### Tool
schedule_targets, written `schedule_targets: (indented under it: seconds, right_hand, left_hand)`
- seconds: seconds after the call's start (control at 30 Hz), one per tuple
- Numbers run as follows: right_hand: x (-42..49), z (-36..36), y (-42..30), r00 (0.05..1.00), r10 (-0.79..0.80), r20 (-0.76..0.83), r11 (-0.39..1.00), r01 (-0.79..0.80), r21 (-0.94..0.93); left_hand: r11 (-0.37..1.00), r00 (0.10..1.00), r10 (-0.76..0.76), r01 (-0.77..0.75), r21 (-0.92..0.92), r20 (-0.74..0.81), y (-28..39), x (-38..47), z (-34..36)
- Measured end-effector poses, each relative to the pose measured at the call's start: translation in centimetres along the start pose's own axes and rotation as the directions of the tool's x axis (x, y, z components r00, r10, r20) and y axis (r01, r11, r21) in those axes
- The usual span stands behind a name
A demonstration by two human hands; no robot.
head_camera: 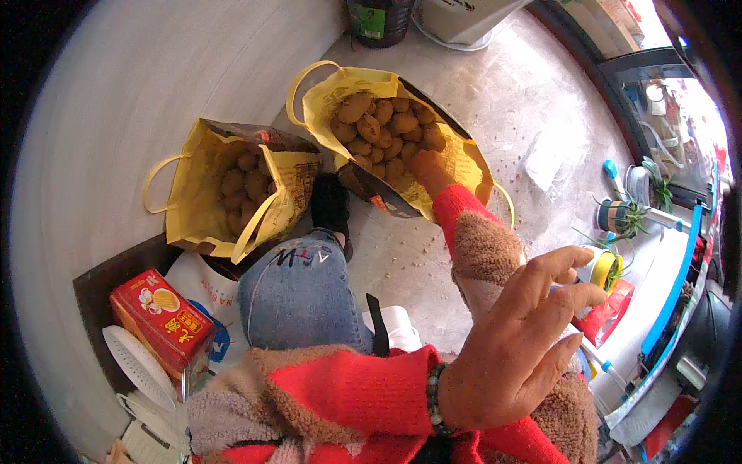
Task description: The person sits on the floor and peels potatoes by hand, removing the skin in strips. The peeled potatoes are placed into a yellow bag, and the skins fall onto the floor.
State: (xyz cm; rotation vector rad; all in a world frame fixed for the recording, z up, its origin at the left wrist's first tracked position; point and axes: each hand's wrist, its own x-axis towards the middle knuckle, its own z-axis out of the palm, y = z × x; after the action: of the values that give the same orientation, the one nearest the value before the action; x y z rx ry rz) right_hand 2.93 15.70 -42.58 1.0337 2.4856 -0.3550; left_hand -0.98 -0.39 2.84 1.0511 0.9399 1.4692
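My left hand (516,342), with a beaded bracelet at the wrist, reaches across my right forearm, its fingers apart and holding nothing. My right hand (429,168) is inside the right-hand yellow-lined bag (469,168), at the near edge of a heap of brown, rounded produce (382,136) resembling potatoes or kiwifruit. Its fingertips are hidden, so a hold on a piece cannot be told. Beside it on the left, a second yellow bag (191,203) holds similar brown produce (243,185). Both bags have their tops open and loop handles.
A red box (162,316) and a white perforated basket (136,365) lie at lower left. Small crumbs dot the grey floor (406,255). Clear plastic (556,162) lies right of the bags. Potted plants (623,217) and a blue-edged rack (672,284) stand at right; a dark container (379,23) behind.
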Motion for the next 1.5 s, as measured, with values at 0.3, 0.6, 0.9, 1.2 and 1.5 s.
schedule_targets:
  seconds: [0.3,0.6,0.9,1.2,1.5]
  right_hand:
    - [-1.2,-5.3,-2.0,0.953,0.146,0.265,0.989,-0.132,-0.073]
    - [-4.6,-6.2,-1.7,0.979,-0.105,0.173,0.994,0.096,0.059]
    - [-11.0,-13.7,-0.6,0.964,-0.266,-0.018,0.876,0.250,0.412]
    - [-27.1,-24.4,2.5,0.983,0.125,-0.132,0.134,0.115,0.984]
    - [-39.8,-22.5,1.7,0.947,0.320,0.011,-0.377,0.117,0.919]
  left_hand:
    - [0.996,0.996,-0.079,0.077,0.047,0.031,-0.8,0.4,-0.1]
    - [0.982,0.982,-0.186,0.185,0.047,0.018,-1.6,0.1,-0.1]
    - [0.968,0.971,-0.219,0.228,0.101,-0.092,-4.4,1.7,-1.5]
    - [0.722,0.993,0.091,-0.116,0.682,0.073,-6.6,3.0,-3.3]
    - [0.865,0.729,-0.501,0.449,0.225,0.468,-8.9,0.2,1.0]
